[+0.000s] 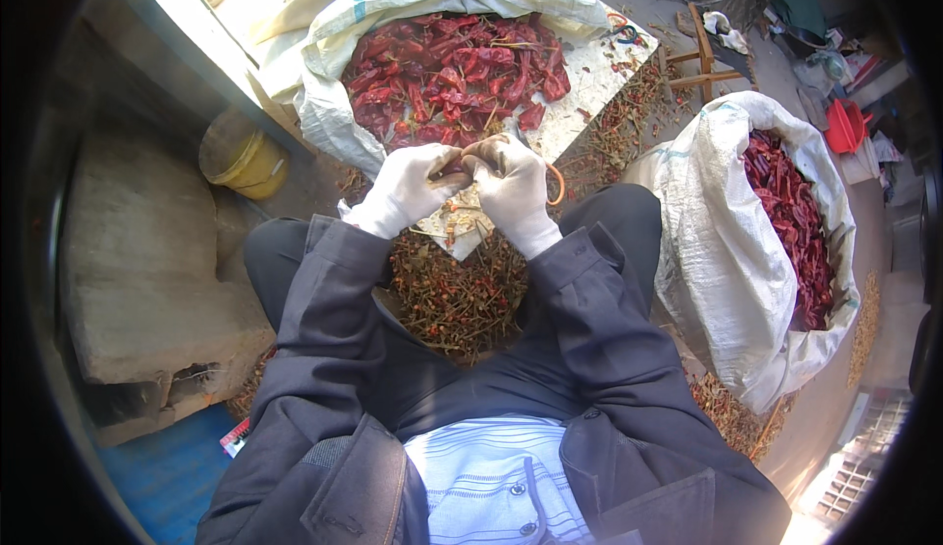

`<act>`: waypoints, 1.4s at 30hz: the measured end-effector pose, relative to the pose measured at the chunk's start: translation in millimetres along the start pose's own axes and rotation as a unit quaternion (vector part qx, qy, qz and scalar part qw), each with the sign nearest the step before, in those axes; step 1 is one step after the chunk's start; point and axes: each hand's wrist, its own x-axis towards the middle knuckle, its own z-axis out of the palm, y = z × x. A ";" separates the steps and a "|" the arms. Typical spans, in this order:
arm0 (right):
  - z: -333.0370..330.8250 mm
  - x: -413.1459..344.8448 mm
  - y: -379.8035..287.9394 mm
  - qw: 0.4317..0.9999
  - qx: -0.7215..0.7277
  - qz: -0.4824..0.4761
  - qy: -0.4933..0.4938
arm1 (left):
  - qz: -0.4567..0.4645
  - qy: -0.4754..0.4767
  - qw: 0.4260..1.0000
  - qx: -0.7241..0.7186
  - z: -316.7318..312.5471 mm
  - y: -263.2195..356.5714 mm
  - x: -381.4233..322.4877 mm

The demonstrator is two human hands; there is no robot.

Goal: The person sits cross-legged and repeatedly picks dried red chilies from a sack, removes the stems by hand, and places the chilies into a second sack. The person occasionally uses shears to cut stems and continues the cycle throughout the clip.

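Both my hands wear white gloves with darkened fingertips and meet before the open sack. Pinched in my left hand is a dried red pepper, mostly hidden by the fingers. My right hand grips the same pepper from the other side. An orange loop handle, perhaps of scissors, sticks out beside the right palm. Just beyond my hands, dried red peppers fill the mouth of a white woven sack. The sack lies on a pale board, whose near corner points towards me.
Stems and scraps are heaped between my legs. To the right stands another white woven sack of red peppers. A yellow bucket is at left, near a grey block. A wooden frame and a red plastic scoop lie farther right.
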 end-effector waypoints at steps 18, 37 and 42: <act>-8.3 1.9 6.1 0.963 0.204 0.160 -0.069 | -0.122 -0.044 0.959 -0.254 -6.9 3.8 -3.3; -32.3 8.5 39.5 0.700 0.682 0.202 -0.063 | -0.022 0.007 0.994 -0.110 -8.0 -1.0 -2.9; -41.9 12.0 22.6 0.950 0.198 0.230 -0.075 | -0.242 0.025 0.926 -0.287 -22.1 -36.7 -1.8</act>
